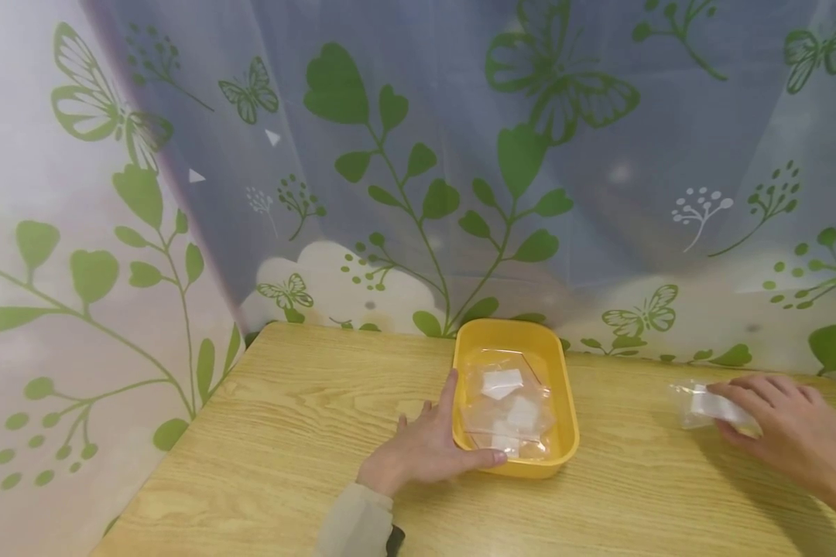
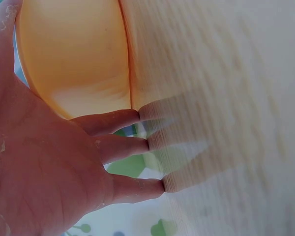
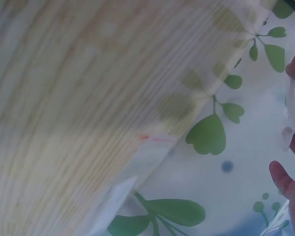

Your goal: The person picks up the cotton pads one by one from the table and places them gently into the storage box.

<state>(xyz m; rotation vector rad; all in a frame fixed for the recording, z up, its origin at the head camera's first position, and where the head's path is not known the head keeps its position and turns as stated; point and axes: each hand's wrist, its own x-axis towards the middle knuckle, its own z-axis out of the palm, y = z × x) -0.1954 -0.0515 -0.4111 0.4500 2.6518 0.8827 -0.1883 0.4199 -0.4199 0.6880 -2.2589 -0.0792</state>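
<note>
A yellow plastic bin (image 1: 573,433) stands at the table's back edge, holding several clear plastic bags (image 1: 477,418) with white pieces in them. Against the bin's near left corner rests my left hand (image 1: 425,449), thumb across the front rim and index finger along the side. In the left wrist view, the other fingers of this left hand (image 2: 54,157) are straight and spread, tips on the table. Off to the right, my right hand (image 1: 794,425) pinches a clear plastic bag (image 1: 693,406) with something white inside, just above the table. The right wrist view catches only fingertips (image 3: 281,179) and part of that bag.
The wood-grain table (image 1: 306,402) meets a printed curtain (image 1: 418,255) with green leaves and butterflies at the back and left. In the right wrist view, a pale translucent strip (image 3: 132,172) with a small red mark lies near the table edge.
</note>
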